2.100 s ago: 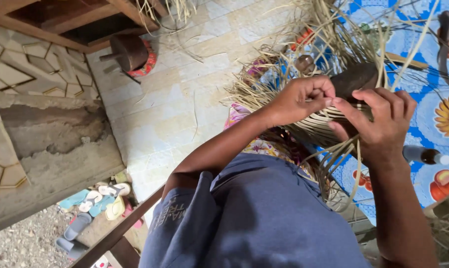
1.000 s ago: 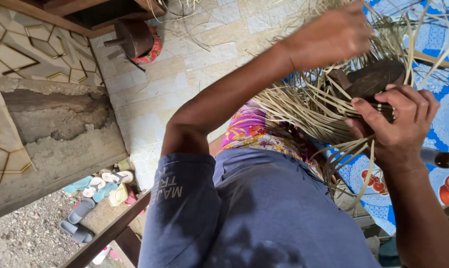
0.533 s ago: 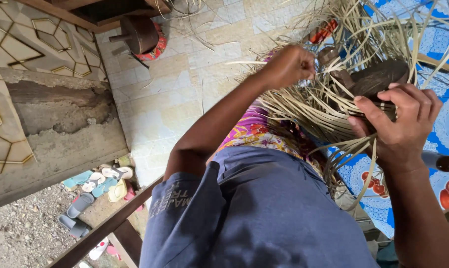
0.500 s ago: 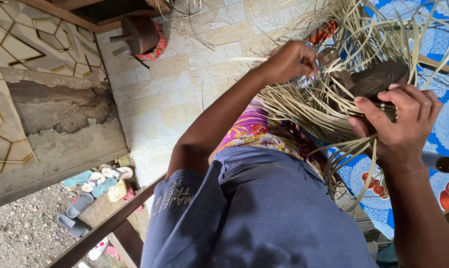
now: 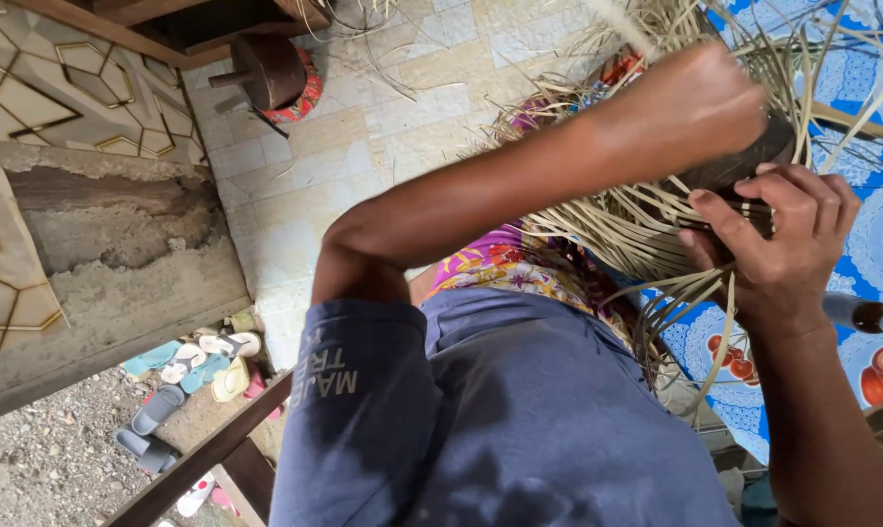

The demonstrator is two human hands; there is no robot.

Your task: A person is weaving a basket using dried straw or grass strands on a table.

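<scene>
Hands clamped: left (image 5: pixel 700 98) fisted on straw strands (image 5: pixel 636 220), right (image 5: pixel 778 239) gripping dark block (image 5: pixel 734 166).

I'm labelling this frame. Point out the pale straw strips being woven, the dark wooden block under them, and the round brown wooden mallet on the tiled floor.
Pale straw strips (image 5: pixel 617 220), head view, on the woven bundle.
Dark wooden block (image 5: pixel 744 161), head view, its exposed top.
Round brown wooden mallet (image 5: pixel 270 70), head view, its round head.

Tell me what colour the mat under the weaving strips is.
Blue mat with white, orange and red floral motifs, seen in the head view.
</scene>
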